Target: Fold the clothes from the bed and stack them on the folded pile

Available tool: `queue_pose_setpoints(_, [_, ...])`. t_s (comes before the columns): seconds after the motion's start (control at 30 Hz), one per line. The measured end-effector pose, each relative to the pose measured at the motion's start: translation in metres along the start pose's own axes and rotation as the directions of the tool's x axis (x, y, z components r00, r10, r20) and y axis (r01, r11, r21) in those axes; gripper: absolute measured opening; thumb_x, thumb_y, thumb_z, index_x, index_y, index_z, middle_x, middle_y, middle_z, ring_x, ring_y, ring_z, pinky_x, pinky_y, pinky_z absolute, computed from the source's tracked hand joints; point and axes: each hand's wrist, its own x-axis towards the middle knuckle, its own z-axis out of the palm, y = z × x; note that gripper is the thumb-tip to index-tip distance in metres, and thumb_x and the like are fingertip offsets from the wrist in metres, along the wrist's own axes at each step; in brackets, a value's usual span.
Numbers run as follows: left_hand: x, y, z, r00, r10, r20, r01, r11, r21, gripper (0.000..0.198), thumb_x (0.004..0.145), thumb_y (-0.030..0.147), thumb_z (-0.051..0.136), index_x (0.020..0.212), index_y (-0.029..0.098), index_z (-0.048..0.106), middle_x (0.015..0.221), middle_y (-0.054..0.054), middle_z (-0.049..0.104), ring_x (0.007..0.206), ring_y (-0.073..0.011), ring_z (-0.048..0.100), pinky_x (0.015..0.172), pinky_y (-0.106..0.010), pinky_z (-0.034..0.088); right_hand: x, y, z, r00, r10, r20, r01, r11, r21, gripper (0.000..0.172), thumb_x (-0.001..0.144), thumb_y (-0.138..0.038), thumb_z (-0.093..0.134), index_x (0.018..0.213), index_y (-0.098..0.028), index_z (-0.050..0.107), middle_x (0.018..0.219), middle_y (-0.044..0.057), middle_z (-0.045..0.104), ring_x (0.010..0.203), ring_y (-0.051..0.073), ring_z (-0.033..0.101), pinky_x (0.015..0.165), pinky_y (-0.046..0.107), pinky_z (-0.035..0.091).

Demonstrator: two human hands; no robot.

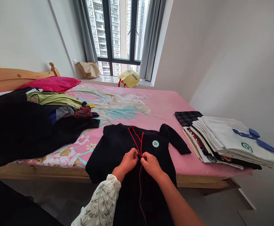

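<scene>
Pinching a black garment (118, 147) at the foot of its V-neck: left grip (128, 160) and right grip (151, 164), both closed on cloth. Red trim (142, 142), round green-and-white chest badge (155, 143); drapes over near edge of pink bed (162, 105).

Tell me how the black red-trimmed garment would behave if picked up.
The garment is probably floppy, since its lower part drapes over the edge of the bed. That overhang might drag it downward if released. Lifted where the left hand and right hand pinch its front, it would likely sag.
</scene>
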Motion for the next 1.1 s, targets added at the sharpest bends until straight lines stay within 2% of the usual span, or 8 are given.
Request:
queue_pose_setpoints(0.1, [0.001, -0.002, 0.005, 1.000, 0.019, -0.005, -0.019, 0.997, -0.080, 0.009, 0.067, 0.012, 0.050, 0.071, 0.020, 0.047, 0.065, 0.006, 0.050, 0.061, -0.0087, 0.044, 0.058, -0.021, 0.034, 0.002, 0.005, 0.006, 0.999, -0.036, -0.029, 0.042, 0.974, 0.224, 0.015, 0.077, -0.025, 0.045, 0.075, -0.019, 0.058, 0.062, -0.001, 0.056, 0.059, 0.011, 0.050, 0.057, 0.022, 0.035])
queue_pose_setpoints(0.17, [0.001, -0.006, 0.008, 1.000, 0.020, 0.005, -0.019, 0.991, -0.131, 0.008, 0.067, 0.014, 0.051, 0.068, 0.020, 0.045, 0.064, 0.006, 0.049, 0.060, -0.0086, 0.042, 0.058, -0.020, 0.034, 0.003, 0.011, 0.014, 1.000, 0.012, 0.001, -0.012, 0.933, 0.360, 0.016, 0.076, -0.026, 0.046, 0.077, -0.018, 0.060, 0.062, -0.001, 0.054, 0.058, 0.012, 0.050, 0.054, 0.022, 0.038])
queue_pose_setpoints(0.37, [-0.001, -0.017, 0.007, 0.996, 0.054, 0.074, -0.035, 0.969, -0.246, 0.008, 0.069, 0.019, 0.054, 0.068, 0.019, 0.046, 0.065, 0.005, 0.050, 0.062, -0.0091, 0.043, 0.058, -0.020, 0.034, 0.001, 0.021, 0.027, 0.981, 0.123, 0.152, -0.195, 0.689, 0.698, 0.029, 0.074, -0.034, 0.048, 0.091, -0.015, 0.061, 0.072, 0.001, 0.056, 0.056, 0.011, 0.050, 0.042, 0.021, 0.042])
queue_pose_setpoints(0.6, [-0.003, -0.017, 0.004, 0.993, 0.064, 0.102, -0.026, 0.942, -0.334, 0.007, 0.070, 0.018, 0.055, 0.069, 0.017, 0.049, 0.069, 0.004, 0.049, 0.065, -0.0090, 0.042, 0.062, -0.021, 0.036, 0.005, 0.019, 0.021, 0.998, 0.020, 0.065, -0.044, 0.922, 0.385, 0.013, 0.070, -0.025, 0.053, 0.077, -0.018, 0.062, 0.065, -0.001, 0.058, 0.054, 0.010, 0.051, 0.049, 0.021, 0.042])
queue_pose_setpoints(0.77, [0.000, -0.017, 0.004, 0.992, 0.004, 0.125, 0.045, 0.920, -0.389, 0.018, 0.061, 0.018, 0.062, 0.072, 0.018, 0.047, 0.064, 0.006, 0.046, 0.057, -0.0073, 0.038, 0.054, -0.020, 0.033, 0.008, 0.023, 0.023, 0.986, -0.161, -0.043, 0.166, 0.961, 0.222, 0.007, 0.073, -0.025, 0.055, 0.071, -0.019, 0.059, 0.066, -0.001, 0.060, 0.061, 0.011, 0.053, 0.059, 0.022, 0.041])
queue_pose_setpoints(0.83, [0.002, -0.017, 0.005, 0.994, -0.027, 0.110, 0.070, 0.909, -0.410, 0.018, 0.060, 0.015, 0.058, 0.070, 0.019, 0.045, 0.061, 0.007, 0.044, 0.055, -0.0067, 0.037, 0.052, -0.020, 0.030, 0.008, 0.027, 0.026, 0.992, -0.126, -0.025, 0.128, 0.953, 0.275, 0.008, 0.073, -0.026, 0.054, 0.073, -0.020, 0.059, 0.065, -0.002, 0.059, 0.059, 0.010, 0.052, 0.057, 0.021, 0.041])
queue_pose_setpoints(1.0, [0.005, -0.022, 0.011, 0.994, -0.077, 0.077, 0.104, 0.891, -0.442, 0.019, 0.057, 0.013, 0.054, 0.068, 0.020, 0.041, 0.057, 0.008, 0.042, 0.050, -0.0058, 0.037, 0.049, -0.019, 0.029, 0.018, 0.031, 0.027, 0.967, 0.080, 0.240, -0.198, 0.830, 0.522, 0.014, 0.070, -0.031, 0.056, 0.075, -0.018, 0.056, 0.062, -0.003, 0.053, 0.047, 0.008, 0.048, 0.040, 0.019, 0.039])
queue_pose_setpoints(1.1, [0.006, -0.025, 0.014, 0.995, -0.086, 0.052, 0.100, 0.899, -0.426, 0.019, 0.056, 0.013, 0.054, 0.067, 0.020, 0.041, 0.057, 0.008, 0.044, 0.050, -0.0060, 0.038, 0.049, -0.019, 0.030, 0.027, 0.030, 0.025, 0.949, 0.094, 0.302, -0.253, 0.797, 0.548, 0.012, 0.068, -0.029, 0.054, 0.071, -0.017, 0.053, 0.059, -0.004, 0.051, 0.040, 0.007, 0.044, 0.036, 0.019, 0.038])
